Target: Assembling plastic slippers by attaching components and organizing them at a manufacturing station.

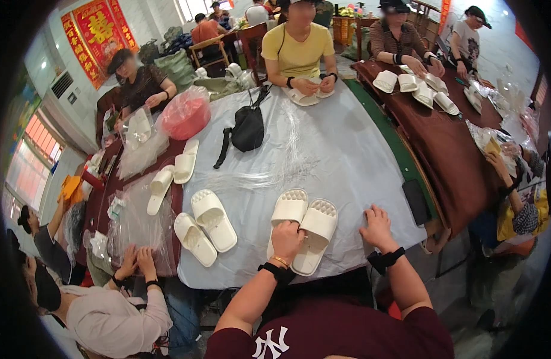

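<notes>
In front of me a pair of white slide slippers (319,222) lies side by side on the pale table cover, straps at the far end. My left hand (287,240) is closed over their inner edges, its fingers curled at the left slipper just below the strap; the fingertips are partly hidden. To the right of the pair, my right hand (378,228) rests on the cover with its fingers spread, holding nothing. Left of the pair lie two more white slippers (214,220), touching each other.
Beyond those are another two white slippers (185,163), near clear plastic bags (140,218). A black bag (248,128) and a pink plastic-wrapped bundle (185,115) lie farther off. Co-workers sit around; one across handles a slipper (302,97). A brown table (443,149) at right carries slippers.
</notes>
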Tool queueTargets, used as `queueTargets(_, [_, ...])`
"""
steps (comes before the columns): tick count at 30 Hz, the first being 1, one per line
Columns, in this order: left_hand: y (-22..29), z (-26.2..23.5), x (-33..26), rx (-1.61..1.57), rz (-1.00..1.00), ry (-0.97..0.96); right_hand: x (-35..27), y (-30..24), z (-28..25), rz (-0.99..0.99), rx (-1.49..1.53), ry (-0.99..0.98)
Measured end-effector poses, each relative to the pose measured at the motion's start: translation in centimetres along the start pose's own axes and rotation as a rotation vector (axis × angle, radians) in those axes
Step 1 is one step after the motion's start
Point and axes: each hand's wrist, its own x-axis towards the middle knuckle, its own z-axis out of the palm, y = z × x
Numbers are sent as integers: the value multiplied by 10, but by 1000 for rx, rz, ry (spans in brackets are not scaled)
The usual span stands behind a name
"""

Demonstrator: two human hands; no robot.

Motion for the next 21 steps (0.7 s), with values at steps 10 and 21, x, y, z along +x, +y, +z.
queueTargets(10, [-16, -48, -6, -85, -278, 46, -1, 1, -4, -5, 9, -4])
queueTargets(21, [-20, -44, -34, -64, -100, 65, -6, -18, -4, -180, 234, -53])
